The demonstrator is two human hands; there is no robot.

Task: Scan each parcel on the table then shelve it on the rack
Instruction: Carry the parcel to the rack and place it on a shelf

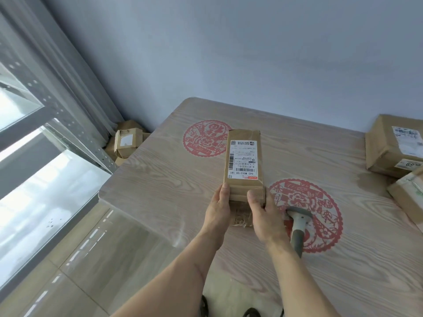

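Note:
A long brown cardboard parcel (243, 163) with a white shipping label facing up is held above the wooden table (160, 179). My left hand (218, 207) grips its near left corner and my right hand (263, 211) grips its near right corner, thumbs on top. A grey handheld scanner (298, 227) lies on the table just right of my right hand, head pointing away. The grey metal rack (57, 115) stands at the left.
Two more brown parcels sit at the table's right edge, a large one (393, 147) and another (409, 197) in front of it. Cardboard boxes (127, 143) lie on the floor between rack and table. Red paper-cut decals mark the tabletop.

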